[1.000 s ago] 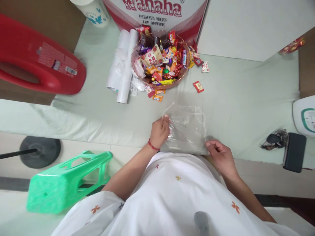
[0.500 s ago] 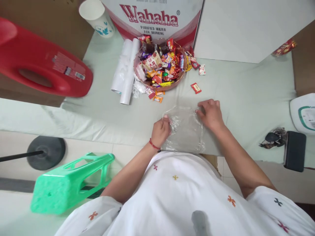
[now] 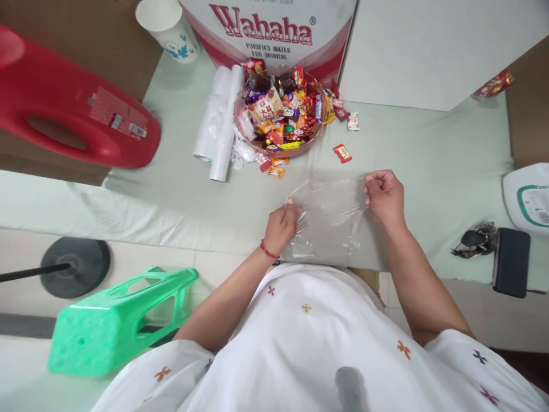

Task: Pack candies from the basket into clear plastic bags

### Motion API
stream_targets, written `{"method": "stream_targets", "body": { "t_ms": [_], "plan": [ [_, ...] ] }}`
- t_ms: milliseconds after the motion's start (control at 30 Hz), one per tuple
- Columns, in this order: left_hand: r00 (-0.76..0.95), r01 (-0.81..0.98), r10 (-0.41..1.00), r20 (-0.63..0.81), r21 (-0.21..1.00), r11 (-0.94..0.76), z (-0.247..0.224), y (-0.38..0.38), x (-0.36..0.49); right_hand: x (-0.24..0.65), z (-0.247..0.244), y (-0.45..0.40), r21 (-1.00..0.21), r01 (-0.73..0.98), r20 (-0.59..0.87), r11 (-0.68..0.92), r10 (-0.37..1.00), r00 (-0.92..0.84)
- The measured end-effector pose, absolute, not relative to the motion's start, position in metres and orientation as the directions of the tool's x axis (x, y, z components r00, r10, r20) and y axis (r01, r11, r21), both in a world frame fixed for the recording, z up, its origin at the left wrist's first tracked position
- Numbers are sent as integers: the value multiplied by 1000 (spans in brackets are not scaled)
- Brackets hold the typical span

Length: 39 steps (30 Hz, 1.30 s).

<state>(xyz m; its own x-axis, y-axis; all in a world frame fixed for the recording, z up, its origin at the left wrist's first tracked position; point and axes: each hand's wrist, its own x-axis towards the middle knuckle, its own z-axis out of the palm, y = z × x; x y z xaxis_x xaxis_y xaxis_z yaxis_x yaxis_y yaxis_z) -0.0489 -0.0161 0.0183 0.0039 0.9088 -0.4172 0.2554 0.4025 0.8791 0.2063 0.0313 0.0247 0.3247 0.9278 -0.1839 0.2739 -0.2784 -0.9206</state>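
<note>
A clear plastic bag (image 3: 328, 220) is stretched between my two hands, low over the near edge of the table. My left hand (image 3: 281, 226) pinches its left side, thumb on top. At the upper right corner, my right hand (image 3: 385, 194) grips the film between thumb and fingers. Beyond the bag stands a round bowl (image 3: 295, 153) heaped with wrapped candies (image 3: 285, 111). A red-wrapped candy (image 3: 342, 153) lies by itself on the cloth, and a few orange ones (image 3: 275, 171) rest at the bowl's front.
Left of the bowl lie white rolls (image 3: 223, 137); a paper cup (image 3: 169, 34) and a red jug (image 3: 81, 109) stand farther left. A Wahaha carton (image 3: 270, 34) is behind. A phone (image 3: 512, 262) lies at right. A green stool (image 3: 124, 320) is at lower left.
My right hand has moved to the right, pulling the bag's corner outward so the film is wider and tauter. My left hand has stayed nearly in place.
</note>
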Motion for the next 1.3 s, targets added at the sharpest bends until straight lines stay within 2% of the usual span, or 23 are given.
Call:
{"method": "stream_targets", "body": {
  "t_ms": [67, 167, 233, 267, 333, 400, 467, 533, 633, 767, 933, 1033, 1133, 1200, 1300],
  "plan": [
    [2, 200, 890, -456, 872, 446, 17, -14, -49, 214, 22, 34, -857, 458, -103, -235, 950, 294],
    [-4, 131, 883, -470, 875, 467, 15, -13, -49, 226, 29, 42, -620, 776, -20, -119, 990, 137],
    [7, 130, 889, -457, 882, 453, 14, -14, -49, 225, 40, 49, -505, 863, 55, 1, 998, 31],
    [17, 140, 893, -449, 886, 443, 13, -15, -49, 220, 47, 54, -491, 867, 97, 84, 994, -41],
    [41, 165, 899, -437, 890, 425, 14, -16, -49, 203, 57, 65, -527, 796, 126, 298, 954, -274],
    [67, 181, 895, -441, 887, 424, 15, -16, -49, 179, 60, 79, -617, 644, 67, 451, 846, -528],
    [96, 188, 883, -460, 879, 438, 17, -16, -50, 157, 55, 93, -736, 498, 3, 459, 738, -675],
    [136, 190, 867, -479, 872, 452, 19, -17, -52, 143, 47, 105, -837, 401, -58, 372, 669, -741],
    [198, 191, 847, -494, 867, 461, 21, -20, -59, 139, 38, 116, -925, 346, -161, 158, 662, -732],
    [167, 140, 851, -498, 866, 480, 23, -28, -75, 153, 35, 116, -940, 319, -316, -123, 671, -671],
    [88, 219, 947, -310, 933, 285, 33, -28, -93, 165, 36, 106, -903, 345, -415, -255, 722, -553],
    [118, 195, 920, -374, 917, 348, 38, -23, -98, 167, 38, 104, -908, 334, -397, -254, 780, -484],
    [107, 171, 870, -481, 871, 461, 37, -19, -101, 170, 36, 105, -922, 354, -306, -157, 855, -419],
    [18, 240, 873, -487, 850, 469, 34, -18, -105, 171, 33, 107, -906, 421, -222, -48, 900, -374],
    [-135, 401, 875, -464, 783, 477, 26, -19, -115, 170, 25, 109, -814, 570, -110, 111, 934, -339]
  ]
}}
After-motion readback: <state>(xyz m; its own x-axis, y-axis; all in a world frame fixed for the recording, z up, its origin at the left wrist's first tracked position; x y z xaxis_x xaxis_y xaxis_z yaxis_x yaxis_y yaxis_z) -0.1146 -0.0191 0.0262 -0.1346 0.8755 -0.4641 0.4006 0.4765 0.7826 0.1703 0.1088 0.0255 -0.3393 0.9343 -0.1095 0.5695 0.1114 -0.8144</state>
